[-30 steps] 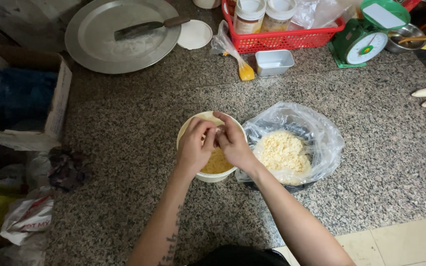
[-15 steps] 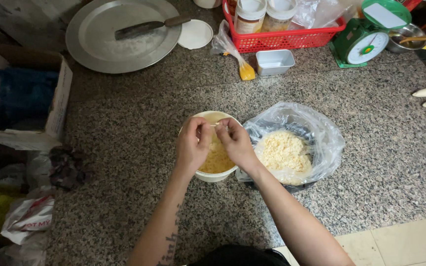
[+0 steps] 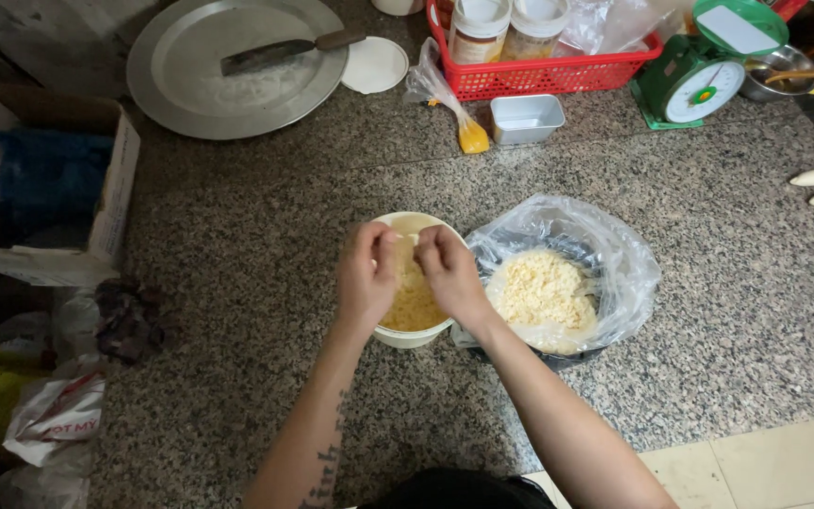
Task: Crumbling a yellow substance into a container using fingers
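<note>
Both hands, left hand (image 3: 366,273) and right hand (image 3: 447,269), pinch a pale dough piece (image 3: 405,256) over the cream bowl (image 3: 410,332); fingers curled closed. Looks soft, tearable; best held by edges.

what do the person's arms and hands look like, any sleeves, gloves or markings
Both arms are bare to past the elbow, with no sleeves in view. The left hand and the right hand wear no gloves, and no rings or watch can be made out. The left forearm carries a dark tattoo of lettering running along its length. The right forearm shows no markings.
</note>
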